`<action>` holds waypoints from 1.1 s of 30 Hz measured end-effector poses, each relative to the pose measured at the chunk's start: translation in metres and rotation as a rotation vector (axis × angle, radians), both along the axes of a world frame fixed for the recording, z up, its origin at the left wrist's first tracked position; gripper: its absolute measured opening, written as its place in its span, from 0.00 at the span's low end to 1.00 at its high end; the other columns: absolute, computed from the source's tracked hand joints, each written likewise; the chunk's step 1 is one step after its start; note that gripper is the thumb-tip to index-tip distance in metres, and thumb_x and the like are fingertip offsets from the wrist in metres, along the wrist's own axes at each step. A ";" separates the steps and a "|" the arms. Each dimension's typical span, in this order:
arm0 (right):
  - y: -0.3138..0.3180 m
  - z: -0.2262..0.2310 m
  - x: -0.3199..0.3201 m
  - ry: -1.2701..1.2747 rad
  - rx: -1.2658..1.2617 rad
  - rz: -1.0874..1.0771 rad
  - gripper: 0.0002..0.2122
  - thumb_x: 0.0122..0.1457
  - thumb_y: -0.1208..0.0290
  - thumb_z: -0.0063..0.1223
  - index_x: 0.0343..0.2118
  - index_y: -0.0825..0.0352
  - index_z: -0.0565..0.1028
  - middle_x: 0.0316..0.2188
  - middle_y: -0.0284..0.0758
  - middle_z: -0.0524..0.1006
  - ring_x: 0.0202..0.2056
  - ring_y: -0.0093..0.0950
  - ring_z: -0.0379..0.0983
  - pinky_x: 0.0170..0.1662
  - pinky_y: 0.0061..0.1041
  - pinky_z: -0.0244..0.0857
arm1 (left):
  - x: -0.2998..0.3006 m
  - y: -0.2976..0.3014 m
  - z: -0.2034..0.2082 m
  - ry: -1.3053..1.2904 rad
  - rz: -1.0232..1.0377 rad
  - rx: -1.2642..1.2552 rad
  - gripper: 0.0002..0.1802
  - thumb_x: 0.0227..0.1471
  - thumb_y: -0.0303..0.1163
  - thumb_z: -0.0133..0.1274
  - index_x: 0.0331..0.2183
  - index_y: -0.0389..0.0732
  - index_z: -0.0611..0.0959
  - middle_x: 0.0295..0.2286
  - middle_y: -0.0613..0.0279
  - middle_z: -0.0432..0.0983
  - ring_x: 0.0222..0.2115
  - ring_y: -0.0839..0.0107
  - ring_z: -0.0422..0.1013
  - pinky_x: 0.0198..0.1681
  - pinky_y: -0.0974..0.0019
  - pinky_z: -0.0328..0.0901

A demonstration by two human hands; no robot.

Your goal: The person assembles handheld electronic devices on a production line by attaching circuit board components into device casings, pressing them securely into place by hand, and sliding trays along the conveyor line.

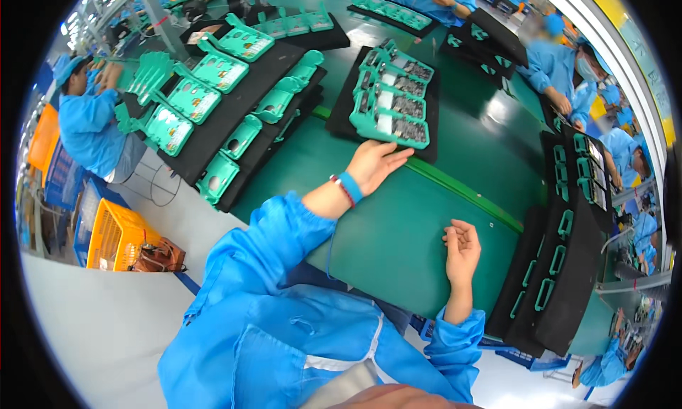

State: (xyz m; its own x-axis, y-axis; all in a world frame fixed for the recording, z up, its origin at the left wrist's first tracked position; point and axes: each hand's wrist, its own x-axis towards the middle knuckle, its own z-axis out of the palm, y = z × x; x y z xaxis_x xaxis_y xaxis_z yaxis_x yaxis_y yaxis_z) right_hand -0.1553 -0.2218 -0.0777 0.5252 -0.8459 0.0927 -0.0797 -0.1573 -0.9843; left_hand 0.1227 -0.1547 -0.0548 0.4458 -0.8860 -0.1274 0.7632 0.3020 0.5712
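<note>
My left hand, with a blue band at its wrist, reaches forward with fingers stretched out. Its fingertips are at the near edge of a black foam tray, right below the closest green plastic housing; whether they touch it I cannot tell. Several such housings stand in a row on this tray, with grey and black parts inside. Further right, my right hand is held over the green tabletop, palm turned up and fingers loosely curled apart. Nothing shows in either hand.
Black trays with green housings stand at the left. More black trays with green frames line the right. A green rail crosses the table. Co-workers in blue sit left and far right. A yellow crate stands lower left.
</note>
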 end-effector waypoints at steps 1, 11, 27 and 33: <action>0.000 -0.001 -0.001 -0.004 0.004 0.008 0.08 0.63 0.76 0.53 0.43 0.70 0.73 0.33 0.33 0.77 0.32 0.18 0.73 0.35 0.16 0.67 | 0.007 -0.007 0.000 -0.034 0.058 0.002 0.10 0.61 0.22 0.45 0.43 0.27 0.69 0.45 0.47 0.69 0.55 0.49 0.67 0.59 0.52 0.64; -0.001 -0.007 -0.012 -0.004 -0.029 0.047 0.07 0.63 0.75 0.52 0.42 0.69 0.74 0.32 0.32 0.77 0.31 0.17 0.72 0.34 0.15 0.66 | -0.019 0.131 0.043 -0.689 -0.326 0.176 0.28 0.61 0.36 0.53 0.59 0.38 0.68 0.48 0.58 0.74 0.43 0.70 0.73 0.47 0.62 0.71; 0.005 -0.010 0.008 -0.077 -0.190 0.017 0.05 0.59 0.77 0.53 0.38 0.69 0.74 0.27 0.36 0.78 0.30 0.24 0.76 0.35 0.25 0.71 | 0.242 0.464 -0.010 -0.579 0.462 0.436 0.27 0.66 0.39 0.40 0.61 0.37 0.64 0.59 0.45 0.60 0.60 0.59 0.59 0.64 0.58 0.56; 0.010 -0.001 0.001 -0.111 -0.187 0.025 0.05 0.59 0.76 0.53 0.36 0.70 0.74 0.27 0.34 0.77 0.29 0.23 0.75 0.35 0.25 0.71 | 0.307 0.457 0.011 -0.501 0.482 0.143 0.24 0.65 0.33 0.43 0.58 0.32 0.67 0.58 0.45 0.61 0.56 0.59 0.64 0.58 0.63 0.66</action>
